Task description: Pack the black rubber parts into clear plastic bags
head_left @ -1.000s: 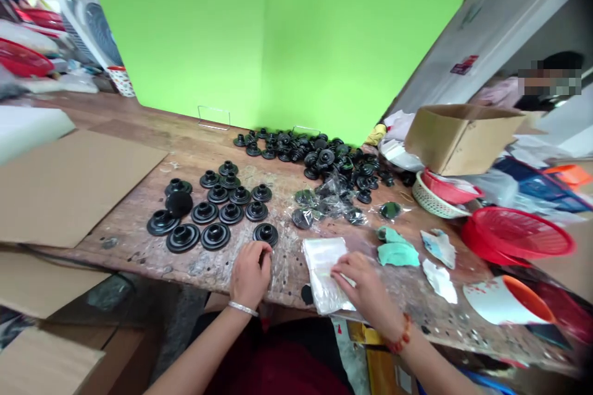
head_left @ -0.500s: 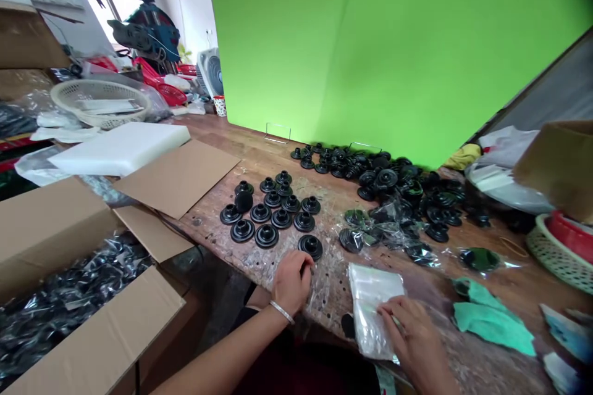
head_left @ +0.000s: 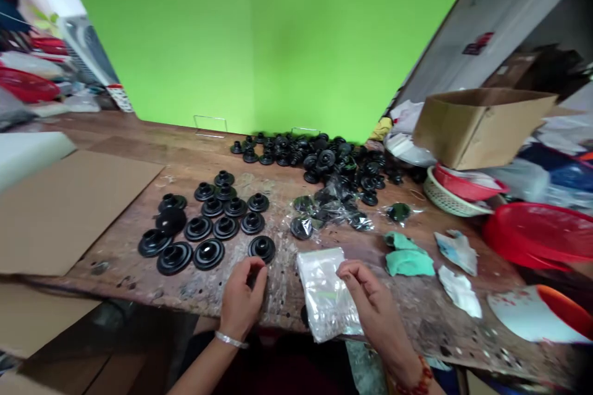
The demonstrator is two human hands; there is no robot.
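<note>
My left hand (head_left: pixel 243 293), a silver bangle on its wrist, is loosely curled at the front of the table, with nothing visible in its fingers. Just beyond it lies a black round part with a raised hub (head_left: pixel 262 249). Several similar black parts (head_left: pixel 208 253) stand in a group to the left. On my right, a stack of clear plastic bags (head_left: pixel 319 290) lies flat on the table. My right hand (head_left: pixel 373 302) is at the stack's right edge, thumb and fingers pinched together; whatever lies between them cannot be made out.
A heap of black parts (head_left: pixel 324 157) lies before the green board (head_left: pixel 278 43). Bagged parts (head_left: pixel 333 210) sit nearer. Green cloth (head_left: pixel 407 256), a red basin (head_left: pixel 542 234) and a cardboard box (head_left: pixel 482 126) are to the right. Cardboard flaps (head_left: pixel 69 210) cover the left.
My view has swung to the right, so the open carton has mostly left the picture and the red basin has appeared. My right hand has shifted from over the bags to their right edge.
</note>
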